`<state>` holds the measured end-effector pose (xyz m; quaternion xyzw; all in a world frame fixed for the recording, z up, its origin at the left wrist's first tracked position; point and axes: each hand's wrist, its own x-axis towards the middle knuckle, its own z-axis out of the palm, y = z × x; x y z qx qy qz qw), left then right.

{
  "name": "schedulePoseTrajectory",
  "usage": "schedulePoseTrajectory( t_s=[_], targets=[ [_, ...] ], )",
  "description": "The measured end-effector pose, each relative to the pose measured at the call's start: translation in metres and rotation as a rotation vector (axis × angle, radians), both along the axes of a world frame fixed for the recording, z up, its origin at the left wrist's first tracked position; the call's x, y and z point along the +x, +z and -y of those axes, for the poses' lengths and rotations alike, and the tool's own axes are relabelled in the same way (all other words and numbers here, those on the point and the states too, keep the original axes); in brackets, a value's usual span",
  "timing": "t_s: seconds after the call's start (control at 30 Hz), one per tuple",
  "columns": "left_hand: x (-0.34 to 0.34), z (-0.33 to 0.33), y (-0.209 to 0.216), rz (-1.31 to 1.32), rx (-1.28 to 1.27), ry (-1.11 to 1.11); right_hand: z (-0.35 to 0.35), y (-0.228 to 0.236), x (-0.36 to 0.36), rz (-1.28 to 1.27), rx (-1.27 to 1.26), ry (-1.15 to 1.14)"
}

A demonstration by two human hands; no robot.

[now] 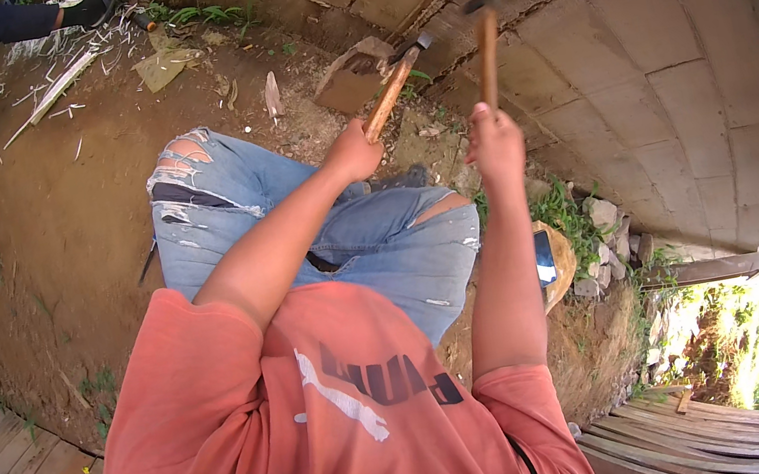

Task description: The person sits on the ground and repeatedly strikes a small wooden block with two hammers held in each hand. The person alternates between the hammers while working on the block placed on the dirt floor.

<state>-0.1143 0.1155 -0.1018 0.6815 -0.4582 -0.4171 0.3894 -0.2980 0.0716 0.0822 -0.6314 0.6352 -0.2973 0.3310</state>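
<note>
My left hand [352,152] is closed round a wooden stick [391,96], gripping it near its lower end. At the stick's far end sits a small dark metal piece [423,41]; whether it is a blade cannot be made out. Just under that end is a brown block [354,81] on the ground. My right hand [495,145] grips a hammer [489,55] by its wooden handle, raised upright to the right of the stick. The hammer's dark, curved head is up by the wall, apart from the stick.
A block wall [634,70] rises close on the right. My legs in torn jeans [245,220] are folded below my hands. A phone [544,259] lies on a yellowish object by my right forearm. Wood shavings [60,95] and another person's leg [8,28] are at the far left.
</note>
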Motion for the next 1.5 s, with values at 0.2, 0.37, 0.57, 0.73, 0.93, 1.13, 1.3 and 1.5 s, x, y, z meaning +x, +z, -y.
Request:
schedulePoseTrajectory(
  t_s=[0.2, 0.37, 0.57, 0.73, 0.93, 1.13, 1.3, 1.5],
  targets=[
    [0.004, -0.027, 0.005, -0.489, 0.040, -0.102, -0.022, 0.148, 0.001, 0.383, -0.690, 0.091],
    [0.001, -0.030, -0.009, -0.478, -0.054, -0.049, -0.004, 0.104, -0.002, 0.564, -1.024, 0.298],
    [-0.011, -0.011, -0.015, -0.380, -0.076, -0.032, -0.023, -0.136, -0.023, -0.308, 0.001, -0.014],
    [0.000, -0.003, -0.020, -0.419, -0.044, 0.034, -0.021, -0.062, -0.009, -0.162, 0.074, -0.010],
    [-0.004, -0.020, -0.032, -0.435, -0.032, -0.029, -0.031, 0.093, 0.010, 0.252, -0.387, 0.097],
    [-0.008, -0.023, -0.029, -0.353, -0.064, 0.006, -0.003, 0.041, 0.005, 0.632, -0.680, 0.219],
    [-0.013, -0.014, -0.027, -0.299, -0.024, -0.020, -0.024, -0.124, -0.014, -0.351, -0.223, 0.015],
    [0.009, -0.020, -0.011, -0.496, 0.099, -0.025, -0.026, -0.126, -0.025, 0.318, 0.046, -0.137]
  ],
)
